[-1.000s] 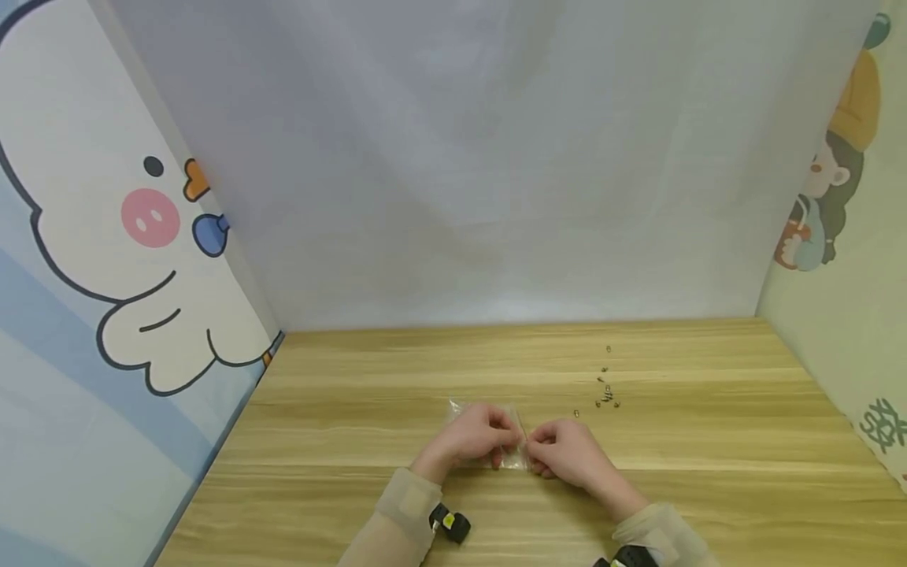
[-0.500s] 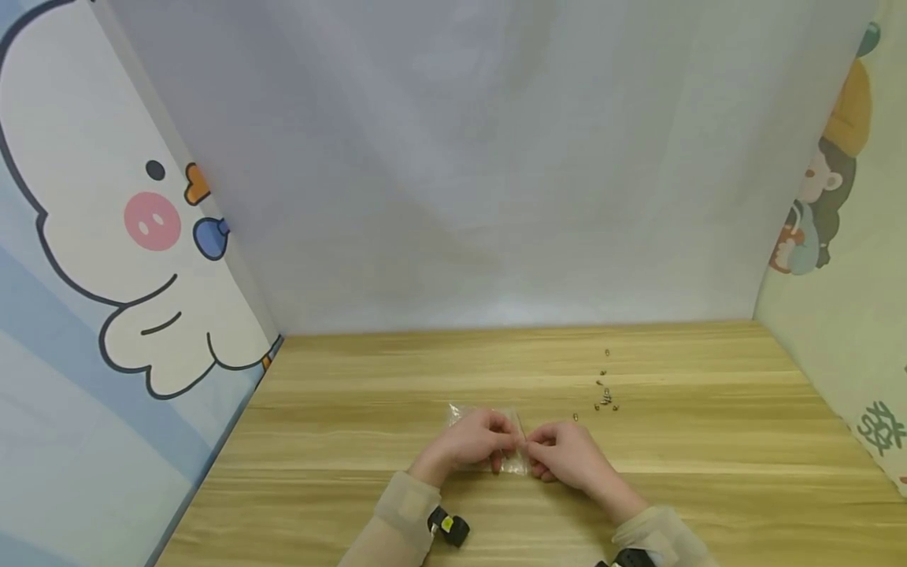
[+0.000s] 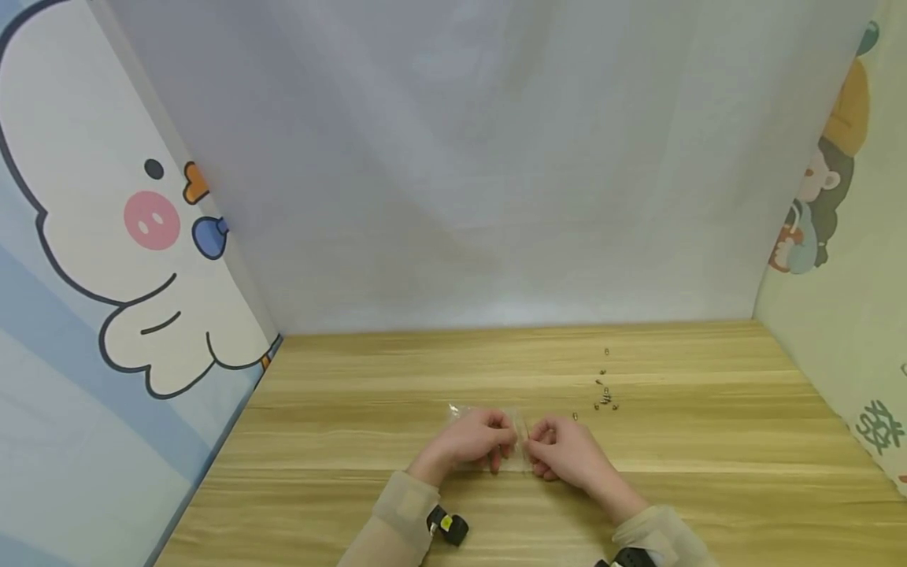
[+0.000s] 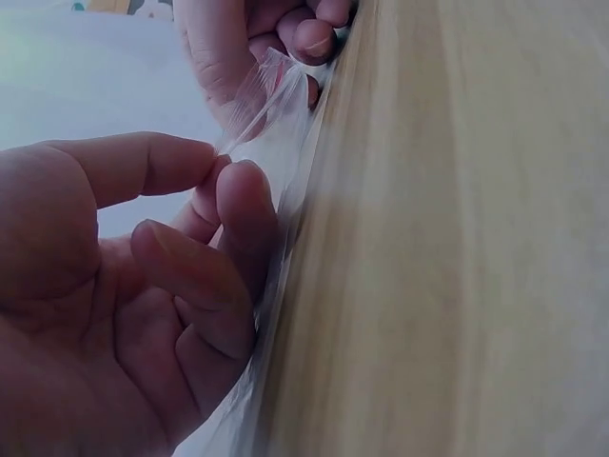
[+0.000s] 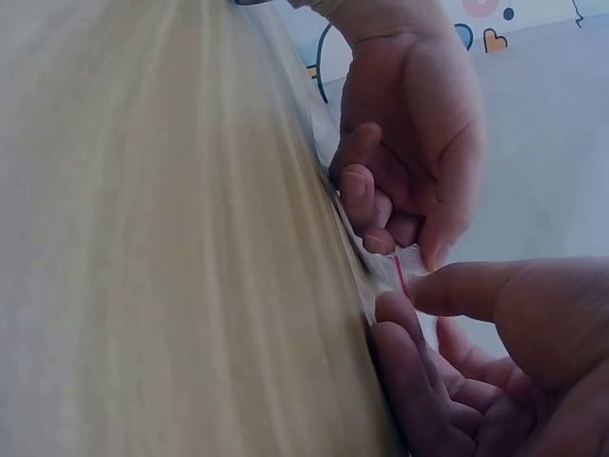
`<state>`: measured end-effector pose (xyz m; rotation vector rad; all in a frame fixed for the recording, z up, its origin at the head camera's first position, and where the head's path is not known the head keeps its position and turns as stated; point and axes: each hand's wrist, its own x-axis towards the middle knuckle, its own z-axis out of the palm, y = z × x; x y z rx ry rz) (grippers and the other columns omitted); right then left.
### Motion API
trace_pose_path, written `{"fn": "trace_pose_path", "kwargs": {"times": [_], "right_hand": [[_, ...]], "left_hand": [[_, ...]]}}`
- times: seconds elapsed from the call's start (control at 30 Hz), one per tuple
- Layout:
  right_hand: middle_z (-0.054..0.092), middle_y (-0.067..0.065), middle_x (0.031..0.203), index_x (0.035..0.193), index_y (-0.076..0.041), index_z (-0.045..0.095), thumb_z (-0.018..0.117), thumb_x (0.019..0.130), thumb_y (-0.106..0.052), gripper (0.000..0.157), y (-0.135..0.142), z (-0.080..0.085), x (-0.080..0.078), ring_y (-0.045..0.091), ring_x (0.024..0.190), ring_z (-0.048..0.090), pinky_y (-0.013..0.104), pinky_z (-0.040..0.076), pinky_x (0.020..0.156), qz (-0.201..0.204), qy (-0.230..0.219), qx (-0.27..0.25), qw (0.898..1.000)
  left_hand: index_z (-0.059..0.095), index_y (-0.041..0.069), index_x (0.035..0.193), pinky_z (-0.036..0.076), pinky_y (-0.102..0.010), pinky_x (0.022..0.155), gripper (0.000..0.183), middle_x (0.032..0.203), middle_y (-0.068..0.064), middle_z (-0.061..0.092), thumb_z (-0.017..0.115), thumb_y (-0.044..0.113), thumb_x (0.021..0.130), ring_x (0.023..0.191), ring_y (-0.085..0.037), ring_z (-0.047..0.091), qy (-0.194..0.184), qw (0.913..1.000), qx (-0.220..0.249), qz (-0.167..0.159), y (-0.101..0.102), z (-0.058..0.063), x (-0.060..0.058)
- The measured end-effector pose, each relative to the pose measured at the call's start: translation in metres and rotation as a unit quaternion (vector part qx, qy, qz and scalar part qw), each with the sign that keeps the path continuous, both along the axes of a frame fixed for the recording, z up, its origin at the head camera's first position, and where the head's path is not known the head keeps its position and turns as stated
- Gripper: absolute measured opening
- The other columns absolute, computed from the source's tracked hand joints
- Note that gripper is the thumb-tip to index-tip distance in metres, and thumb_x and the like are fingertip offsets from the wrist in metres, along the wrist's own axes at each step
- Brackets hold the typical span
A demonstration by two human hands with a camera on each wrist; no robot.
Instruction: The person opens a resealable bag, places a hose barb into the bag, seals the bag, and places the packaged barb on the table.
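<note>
A clear plastic zip bag [image 3: 459,410] lies on the table, partly covered by the hands. My left hand [image 3: 473,438] pinches the film near the bag's mouth between thumb and a fingertip, its other fingers curled beneath. On the opposite side, my right hand [image 3: 567,453] pinches the bag's right edge. In the left wrist view, film [image 4: 270,95] stretches up between the two hands. A red seal line [image 5: 401,274] shows close to the right fingertips in the right wrist view. Whether the bag holds anything cannot be made out.
Several small metal pieces, perhaps screws, lie in a loose cluster [image 3: 605,398] beyond the right hand. One piece [image 3: 575,416] sits nearer that hand. The wooden table [image 3: 340,441] ends at a grey backdrop [image 3: 496,236], with printed panels at both sides.
The left fingertips have drawn slightly left, so the gap between the hands is a little wider. The film between them now stands up more. Both hands stay on the bag.
</note>
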<state>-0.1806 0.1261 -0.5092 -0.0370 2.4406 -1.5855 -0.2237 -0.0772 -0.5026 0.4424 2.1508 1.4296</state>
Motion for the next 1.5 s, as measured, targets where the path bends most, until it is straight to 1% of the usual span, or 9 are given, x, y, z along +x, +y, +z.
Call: {"fn": "trace_pose_path", "kwargs": {"times": [0.17,0.33,0.57,0.77,0.93,1.17,1.27,1.4,1.5], "right_hand": [[0.07,0.004,0.074,0.096,-0.007,0.062,0.077,0.096,-0.008,0.016,0.0007,-0.0011,0.0,0.017,0.06,0.067,0.031,0.058,0.052,0.005,0.029,0.012,0.999],[0.071,0.002,0.078,0.103,-0.008,0.074,0.075,0.097,-0.007,0.006,0.0013,-0.0014,-0.0005,0.016,0.06,0.065,0.031,0.057,0.053,0.011,0.054,0.027,0.998],[0.079,0.005,0.099,0.115,-0.016,0.083,0.072,0.091,-0.001,0.03,0.0044,0.002,-0.0028,0.013,0.06,0.058,0.029,0.047,0.052,0.007,0.092,0.104,0.99],[0.078,0.009,0.12,0.112,-0.019,0.084,0.075,0.09,-0.002,0.029,0.0065,0.0041,-0.0032,0.015,0.077,0.063,0.035,0.054,0.065,0.021,0.118,0.138,0.983],[0.078,0.006,0.116,0.116,-0.014,0.083,0.082,0.089,-0.01,0.027,0.0076,0.0023,-0.0044,0.018,0.098,0.067,0.046,0.058,0.086,0.038,0.136,0.157,0.978],[0.078,0.009,0.116,0.115,-0.02,0.084,0.076,0.09,0.0,0.033,0.0078,0.0037,-0.0047,0.012,0.07,0.057,0.031,0.05,0.061,0.035,0.131,0.154,0.979],[0.077,0.011,0.118,0.115,-0.022,0.085,0.075,0.09,0.002,0.035,0.0077,0.0052,-0.0037,0.017,0.077,0.064,0.033,0.053,0.062,0.032,0.142,0.168,0.975],[0.077,0.009,0.117,0.113,-0.022,0.085,0.074,0.09,0.004,0.036,0.0078,0.0056,-0.003,0.027,0.102,0.071,0.045,0.06,0.08,0.036,0.166,0.189,0.967],[0.077,0.008,0.115,0.115,-0.019,0.085,0.072,0.092,0.005,0.035,0.0085,0.0042,-0.0039,0.029,0.104,0.07,0.05,0.06,0.085,0.047,0.17,0.185,0.967]], "left_hand": [[0.067,0.002,0.092,0.042,-0.023,0.047,0.017,0.075,-0.005,0.066,0.063,0.014,0.103,0.055,-0.014,0.059,-0.005,0.9999,0.003,-0.012,0.0003,0.0007,0.0001],[0.068,0.0,0.094,0.044,-0.023,0.048,0.019,0.074,-0.005,0.066,0.062,0.016,0.104,0.054,-0.015,0.06,-0.012,0.9998,0.009,-0.014,0.0007,0.0003,0.0002],[0.065,-0.003,0.093,0.044,-0.022,0.046,0.018,0.074,-0.007,0.065,0.06,0.012,0.101,0.053,-0.015,0.06,-0.034,0.9987,0.037,-0.005,0.0014,-0.0003,-0.0018],[0.065,-0.006,0.091,0.041,-0.02,0.044,0.019,0.073,-0.006,0.064,0.058,0.009,0.1,0.051,-0.013,0.058,-0.045,0.9979,0.045,-0.013,0.0021,-0.0009,-0.0016],[0.064,-0.009,0.09,0.039,-0.02,0.043,0.022,0.072,-0.006,0.063,0.057,0.01,0.1,0.05,-0.012,0.057,-0.043,0.9977,0.047,-0.023,0.0027,-0.0008,-0.001],[0.062,-0.004,0.084,0.038,-0.02,0.042,0.019,0.066,-0.004,0.06,0.056,0.01,0.096,0.048,-0.012,0.054,-0.03,0.9987,0.04,-0.007,0.0027,-0.0005,-0.0006],[0.063,-0.004,0.082,0.038,-0.02,0.042,0.02,0.065,-0.004,0.06,0.056,0.009,0.095,0.048,-0.012,0.053,-0.024,0.999,0.038,-0.005,0.0026,-0.0007,-0.0005],[0.064,-0.005,0.083,0.039,-0.02,0.044,0.02,0.067,-0.004,0.061,0.058,0.01,0.095,0.048,-0.012,0.054,-0.019,0.9991,0.038,-0.004,0.0029,-0.0009,-0.001],[0.065,-0.006,0.086,0.041,-0.021,0.047,0.02,0.068,-0.003,0.061,0.059,0.01,0.097,0.051,-0.012,0.055,-0.011,0.9992,0.039,-0.001,0.0035,-0.0012,-0.0023]]}}
